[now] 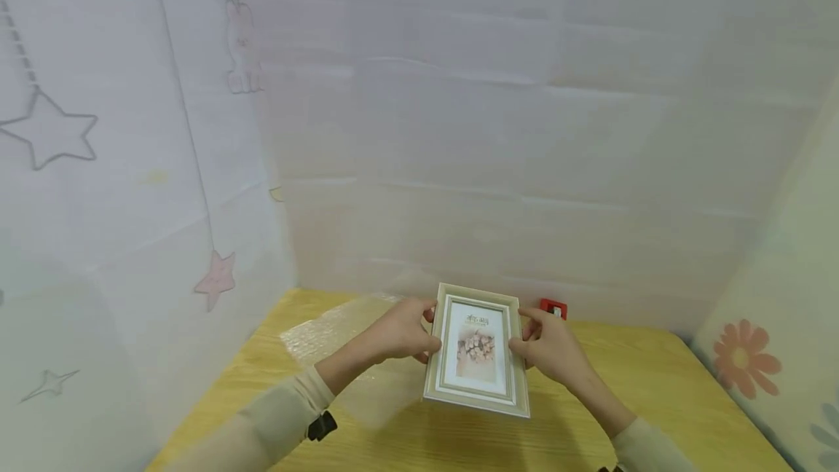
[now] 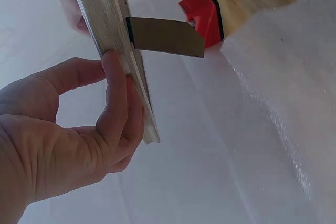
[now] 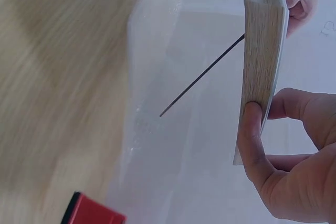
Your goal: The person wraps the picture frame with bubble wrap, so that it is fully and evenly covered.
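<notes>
A pale wood-look picture frame [image 1: 448, 382] with a floral print inside is held up above the table, its front facing the head camera. My left hand [image 1: 404, 329] grips its left edge, thumb on the front. The right hand [image 1: 554, 349] pinches the opposite edge the same way. In the left wrist view the left hand [image 2: 79, 124] holds the frame [image 2: 107, 19] edge-on, and a flat stand leg [image 2: 167, 36] sticks out from its back. The right wrist view shows the right hand [image 3: 294, 166] on the frame's side [image 3: 261, 51], with the leg [image 3: 202, 75] seen as a thin line.
Clear plastic wrap [image 1: 367, 392] lies on the yellow wood-grain table [image 1: 616, 399], left of and partly behind the frame. A small red object [image 1: 554, 307] sits near the table's back edge. Sheets with printed stars and flowers hang behind and at the sides.
</notes>
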### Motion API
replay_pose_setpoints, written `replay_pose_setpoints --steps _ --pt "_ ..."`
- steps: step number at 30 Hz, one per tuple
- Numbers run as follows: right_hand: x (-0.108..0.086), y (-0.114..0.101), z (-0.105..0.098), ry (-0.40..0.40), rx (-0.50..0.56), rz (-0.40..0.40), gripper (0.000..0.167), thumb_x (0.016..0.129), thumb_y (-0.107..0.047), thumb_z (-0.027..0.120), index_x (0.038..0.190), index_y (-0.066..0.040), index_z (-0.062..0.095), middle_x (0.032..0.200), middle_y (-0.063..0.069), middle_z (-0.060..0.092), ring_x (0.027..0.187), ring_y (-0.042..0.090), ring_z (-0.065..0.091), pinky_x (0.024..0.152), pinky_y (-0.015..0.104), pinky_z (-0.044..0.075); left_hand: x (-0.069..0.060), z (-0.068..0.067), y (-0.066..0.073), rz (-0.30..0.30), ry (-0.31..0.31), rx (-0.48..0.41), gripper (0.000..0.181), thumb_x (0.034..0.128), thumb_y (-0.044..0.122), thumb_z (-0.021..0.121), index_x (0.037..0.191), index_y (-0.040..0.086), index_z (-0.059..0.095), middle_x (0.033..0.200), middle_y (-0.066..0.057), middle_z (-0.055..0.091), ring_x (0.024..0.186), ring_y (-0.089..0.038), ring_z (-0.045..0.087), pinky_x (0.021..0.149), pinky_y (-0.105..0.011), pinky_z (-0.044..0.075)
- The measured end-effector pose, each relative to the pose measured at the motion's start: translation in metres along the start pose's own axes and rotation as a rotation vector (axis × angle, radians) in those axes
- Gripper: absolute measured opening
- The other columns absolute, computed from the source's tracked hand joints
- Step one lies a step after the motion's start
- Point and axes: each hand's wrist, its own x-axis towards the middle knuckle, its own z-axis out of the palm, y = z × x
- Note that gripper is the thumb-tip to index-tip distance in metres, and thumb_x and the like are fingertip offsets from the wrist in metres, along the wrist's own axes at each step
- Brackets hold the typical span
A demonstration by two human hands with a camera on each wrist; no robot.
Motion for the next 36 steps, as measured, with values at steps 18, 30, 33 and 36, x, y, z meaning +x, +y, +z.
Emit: replay_pose_setpoints --steps 18,30,33,36 --pt "0.053 -0.02 0.051 -0.032 0.158 -0.021 0.065 0.083 0.003 0.075 0.142 0.012 0.05 0.087 0.014 0.056 0.059 0.024 0.066 0.058 0.039 0.06 0.001 -0.061 -0.023 -0.051 0.104 0.174 0.05 0.0779 -0.009 0.072 0.126 -0.01 0.059 0.117 -0.024 0.047 0.064 -0.022 0.063 0.056 -0.033 0.059" --pt "0.062 0.009 0.09 -0.034 0.218 0.012 0.065 0.082 0.008 0.076 0.141 0.015 0.047 0.086 0.015 0.056 0.062 0.031 0.066 0.059 0.044 0.06 0.011 -0.058 -0.083 -0.087 0.102 0.172 0.081 0.0772 -0.009 0.072 0.15 -0.013 0.037 0.118 -0.021 0.05 0.057 -0.018 0.057 0.058 -0.037 0.059" --pt "0.063 0.017 0.097 -0.028 0.219 0.017 0.065 0.082 0.008 0.075 0.14 0.015 0.047 0.085 0.014 0.056 0.062 0.032 0.066 0.059 0.045 0.06 0.015 -0.055 -0.096 -0.083 0.095 0.195 0.08 0.0778 -0.008 0.071 0.15 -0.013 0.037 0.117 -0.02 0.049 0.058 -0.019 0.058 0.058 -0.036 0.059" --pt "0.063 0.023 0.103 -0.016 0.211 0.022 0.064 0.082 0.008 0.075 0.139 0.015 0.048 0.084 0.013 0.056 0.062 0.032 0.066 0.059 0.045 0.06 0.017 -0.053 -0.104 -0.086 0.091 0.207 0.08 0.0778 -0.007 0.072 0.15 -0.013 0.038 0.117 -0.021 0.049 0.056 -0.018 0.056 0.057 -0.036 0.058"
